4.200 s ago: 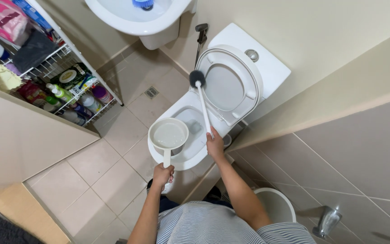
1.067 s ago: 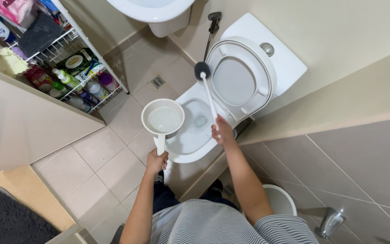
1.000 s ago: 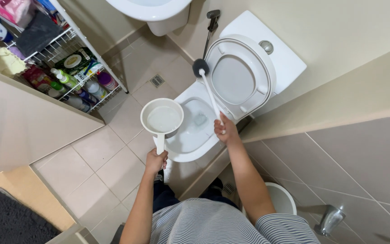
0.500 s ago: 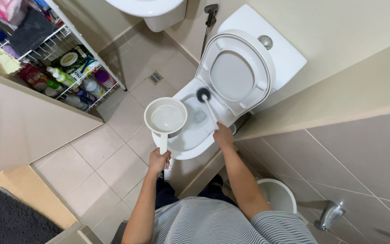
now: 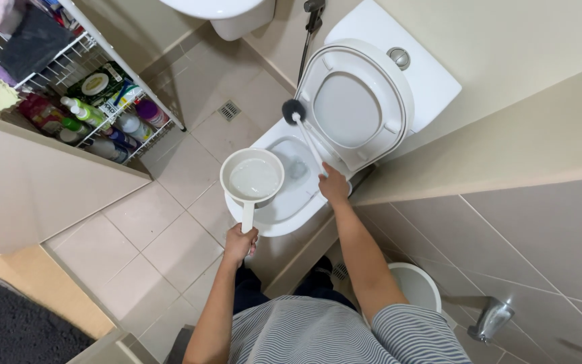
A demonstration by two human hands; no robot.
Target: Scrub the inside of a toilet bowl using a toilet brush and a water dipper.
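A white toilet brush (image 5: 302, 132) with a dark head is held over the open toilet bowl (image 5: 291, 182) by the closed right hand (image 5: 333, 186), while the left hand (image 5: 240, 243) grips the handle of a water-filled white dipper (image 5: 252, 179) just beside the bowl, near a wire rack (image 5: 95, 81) of bottles.

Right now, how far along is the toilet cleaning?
Done: the seat and lid stand raised, leaving the toilet bowl open. In hand: the right hand holds a toilet brush, its dark head at the bowl's far rim; the left hand holds a white dipper of water over the near rim. Left: the water is unpoured.
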